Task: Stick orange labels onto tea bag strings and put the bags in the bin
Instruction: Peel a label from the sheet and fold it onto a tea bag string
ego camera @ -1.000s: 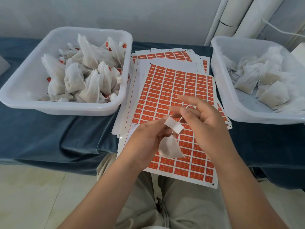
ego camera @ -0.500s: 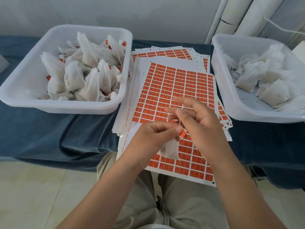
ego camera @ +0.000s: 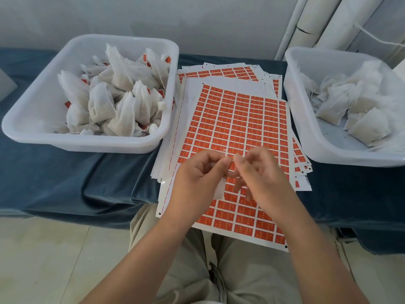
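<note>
A blue-draped table (ego camera: 65, 183) spans the view. At ten o'clock sits a white bin (ego camera: 87, 145) heaped with tea bags showing orange tags; at two o'clock a second bin (ego camera: 328, 154) holds plain bags. Between them, toward twelve, lies a fanned stack of orange label sheets (ego camera: 241, 119). Over the sheet's six o'clock end, the left hand (ego camera: 197, 178) and right hand (ego camera: 263, 176) meet, thumbs and forefingers curled and pinching the string (ego camera: 224, 151). The tea bag (ego camera: 219, 190) hangs below the left palm; whether a label is on the string cannot be told
</note>
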{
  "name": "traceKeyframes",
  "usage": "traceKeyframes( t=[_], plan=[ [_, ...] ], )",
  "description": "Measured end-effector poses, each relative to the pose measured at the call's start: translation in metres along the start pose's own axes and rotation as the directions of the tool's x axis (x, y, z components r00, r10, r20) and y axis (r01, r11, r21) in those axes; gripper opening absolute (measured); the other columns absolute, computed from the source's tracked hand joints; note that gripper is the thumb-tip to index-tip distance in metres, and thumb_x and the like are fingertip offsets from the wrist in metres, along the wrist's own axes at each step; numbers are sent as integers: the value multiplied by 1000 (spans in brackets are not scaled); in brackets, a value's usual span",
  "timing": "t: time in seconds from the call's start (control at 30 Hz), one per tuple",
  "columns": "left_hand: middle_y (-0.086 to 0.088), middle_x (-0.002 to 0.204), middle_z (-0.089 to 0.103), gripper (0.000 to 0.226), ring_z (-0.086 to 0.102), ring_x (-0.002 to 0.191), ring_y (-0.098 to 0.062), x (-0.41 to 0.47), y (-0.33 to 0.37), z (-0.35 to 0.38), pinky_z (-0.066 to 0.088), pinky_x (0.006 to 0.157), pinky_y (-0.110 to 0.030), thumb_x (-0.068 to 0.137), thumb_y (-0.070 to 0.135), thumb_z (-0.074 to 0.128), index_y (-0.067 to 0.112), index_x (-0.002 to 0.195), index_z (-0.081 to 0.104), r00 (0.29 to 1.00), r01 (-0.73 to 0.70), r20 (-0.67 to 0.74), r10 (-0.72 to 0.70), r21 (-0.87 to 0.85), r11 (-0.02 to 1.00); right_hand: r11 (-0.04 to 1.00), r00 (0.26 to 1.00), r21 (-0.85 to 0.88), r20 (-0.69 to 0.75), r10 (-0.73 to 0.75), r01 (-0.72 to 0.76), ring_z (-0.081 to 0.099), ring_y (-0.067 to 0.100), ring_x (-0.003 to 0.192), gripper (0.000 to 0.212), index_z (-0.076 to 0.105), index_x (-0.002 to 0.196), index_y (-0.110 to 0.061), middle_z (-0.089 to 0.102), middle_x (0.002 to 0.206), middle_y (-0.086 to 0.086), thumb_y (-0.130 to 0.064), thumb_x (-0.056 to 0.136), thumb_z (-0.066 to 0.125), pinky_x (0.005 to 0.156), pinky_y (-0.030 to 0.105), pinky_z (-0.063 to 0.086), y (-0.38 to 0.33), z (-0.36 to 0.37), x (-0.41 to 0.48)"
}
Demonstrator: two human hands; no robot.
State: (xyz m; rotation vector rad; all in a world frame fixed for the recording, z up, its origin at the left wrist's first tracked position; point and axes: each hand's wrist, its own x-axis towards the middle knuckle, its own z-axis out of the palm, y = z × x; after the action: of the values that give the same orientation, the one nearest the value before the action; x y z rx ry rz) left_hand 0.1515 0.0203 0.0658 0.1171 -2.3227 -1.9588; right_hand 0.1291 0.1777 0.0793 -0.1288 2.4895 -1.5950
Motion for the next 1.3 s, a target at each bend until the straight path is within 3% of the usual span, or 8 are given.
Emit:
traceKeyframes(
  t=[0.1,0.3,0.37,0.5,0.7,1.03,1.17,1.3],
  plan=[
    [11,85,77,13,75,85,-9,1,3,-1,58,76,-14,104,29,63,33,97,73,999,17,41,-17,-12,1000,996,988,7,123,-89,89,65,9,60,25,62,89,-44,67,72,-8,-64,94,47,56,17,51,9,2,-3],
    [2,89,79,37,78,91,-18,3,9,-5,60,98,-48,111,44,48,36,88,76,936,326,163,-311,-73,943,987,985,47,73,-159,156,58,3,58,27,59,82,-34,63,68,-12,-42,105,48,57,12,46,18,3,-1],
    [6,90,81,35,78,91,-13,3,10,-6,58,98,-43,110,45,47,40,93,77,932,342,166,-323,-99,935,987,989,68,38,-146,143,57,3,57,26,59,81,-34,61,66,-13,-46,101,47,57,11,46,18,4,0],
    [12,87,79,22,74,85,-7,3,8,-5,56,83,-28,103,41,62,35,87,76,968,185,171,-182,0,983,980,985,112,36,-170,165,55,3,57,28,57,76,-39,58,64,-14,-41,103,47,55,12,46,18,5,-1],
    [15,76,71,24,67,74,-3,1,-2,0,50,65,-8,107,36,58,36,87,71,993,52,103,-57,50,997,984,984,-35,-8,-176,175,66,6,74,24,64,89,-33,67,79,-17,-45,104,50,63,10,50,22,12,2],
    [12,82,72,19,70,78,-6,-2,-5,-2,53,73,-9,107,36,58,37,92,68,979,55,194,-58,22,998,973,976,79,1,-216,216,61,6,65,28,62,80,-34,61,69,-12,-39,103,48,63,14,49,23,9,-2],
    [13,80,71,20,69,77,-3,-3,0,-3,53,74,-11,110,29,53,30,94,65,980,54,192,-57,20,998,981,992,158,44,-118,110,62,10,62,38,62,80,-35,64,72,-2,-52,105,38,63,18,55,28,11,-2],
    [4,91,73,27,74,90,-19,-1,14,-11,62,87,-33,112,38,46,34,90,61,978,162,141,-155,-44,986,972,998,233,-69,-6,22,68,15,66,60,68,88,-35,70,76,1,-80,96,29,66,24,58,42,11,3]
  ],
)
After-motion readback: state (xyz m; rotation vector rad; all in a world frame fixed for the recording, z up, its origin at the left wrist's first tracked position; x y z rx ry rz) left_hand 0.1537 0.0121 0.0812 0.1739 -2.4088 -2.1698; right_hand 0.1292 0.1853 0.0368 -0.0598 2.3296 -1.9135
